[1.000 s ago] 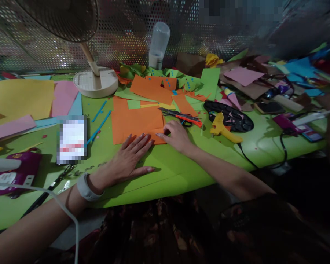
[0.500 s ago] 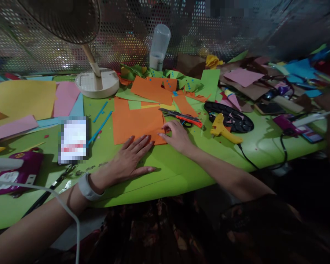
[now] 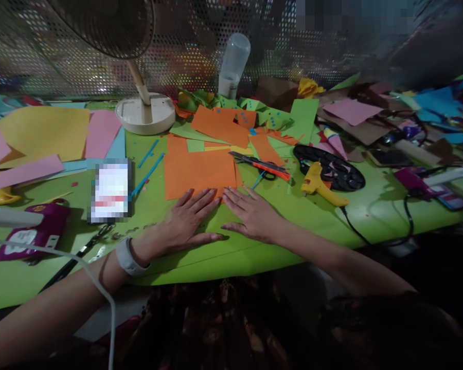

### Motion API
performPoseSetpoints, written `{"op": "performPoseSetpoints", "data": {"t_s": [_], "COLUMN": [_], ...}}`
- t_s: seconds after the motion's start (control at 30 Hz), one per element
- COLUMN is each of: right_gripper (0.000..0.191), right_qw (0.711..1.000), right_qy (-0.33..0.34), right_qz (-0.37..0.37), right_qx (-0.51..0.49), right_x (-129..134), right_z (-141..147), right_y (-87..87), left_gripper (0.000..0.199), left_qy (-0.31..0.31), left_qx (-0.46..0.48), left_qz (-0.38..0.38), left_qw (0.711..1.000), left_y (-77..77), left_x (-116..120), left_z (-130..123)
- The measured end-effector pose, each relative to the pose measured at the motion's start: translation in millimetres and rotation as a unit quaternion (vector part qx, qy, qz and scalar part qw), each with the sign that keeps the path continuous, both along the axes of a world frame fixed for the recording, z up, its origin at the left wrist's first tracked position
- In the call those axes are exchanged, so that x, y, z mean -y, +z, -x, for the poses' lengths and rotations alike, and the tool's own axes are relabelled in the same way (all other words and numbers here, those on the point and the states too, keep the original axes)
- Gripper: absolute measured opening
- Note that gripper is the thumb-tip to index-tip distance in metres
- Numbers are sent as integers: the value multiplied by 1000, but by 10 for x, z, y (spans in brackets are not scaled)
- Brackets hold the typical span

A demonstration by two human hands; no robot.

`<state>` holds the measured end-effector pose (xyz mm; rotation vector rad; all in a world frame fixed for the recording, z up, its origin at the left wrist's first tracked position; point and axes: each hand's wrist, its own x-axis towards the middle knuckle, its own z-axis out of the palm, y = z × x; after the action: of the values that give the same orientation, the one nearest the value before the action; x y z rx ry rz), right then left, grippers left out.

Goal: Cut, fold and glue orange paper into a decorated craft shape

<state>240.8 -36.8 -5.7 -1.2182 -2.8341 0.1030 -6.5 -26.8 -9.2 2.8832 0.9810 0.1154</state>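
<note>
An orange paper sheet (image 3: 198, 172) lies on the green table (image 3: 231, 252) in front of me. My left hand (image 3: 187, 218) rests flat with spread fingers, its fingertips on the sheet's lower edge. Beside it, my right hand (image 3: 250, 213) lies flat too, fingers stretched out at the sheet's lower right corner. Neither hand grips anything. Scissors (image 3: 270, 167) with orange-red on them lie just beyond my right hand, next to an orange strip (image 3: 268, 149). Thin blue strips (image 3: 148, 174) lie left of the sheet.
A phone (image 3: 111, 190) and a purple device (image 3: 38, 231) are at left, below a fan base (image 3: 146, 115). A yellow glue gun (image 3: 320, 185) and black tray (image 3: 339, 169) stand right. A clear bottle (image 3: 235, 61) and paper scraps line the back.
My right hand has gone from pinching at the sheet's right edge to lying flat at its lower corner. My left hand stays flat. The view has shifted slightly left.
</note>
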Motion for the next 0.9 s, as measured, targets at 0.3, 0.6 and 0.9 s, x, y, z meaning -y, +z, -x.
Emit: {"op": "performPoseSetpoints", "data": {"t_s": [0.3, 0.6, 0.9], "right_gripper": [90, 64, 35], "right_qw": [1000, 999, 877], "right_qy": [-8, -36, -145], "right_qz": [9, 17, 449], "right_qx": [17, -34, -92], "right_x": [12, -33, -664], "right_z": [-197, -288, 680], "right_y": [-23, 255, 605], "left_gripper": [89, 93, 91], "left_qy": [12, 43, 27], "left_qx": [-54, -42, -50], "left_qz": [4, 11, 6], "left_qw": [998, 998, 998], "left_y": [124, 127, 96], "left_x": [21, 81, 55], "left_z": [361, 549, 569]}}
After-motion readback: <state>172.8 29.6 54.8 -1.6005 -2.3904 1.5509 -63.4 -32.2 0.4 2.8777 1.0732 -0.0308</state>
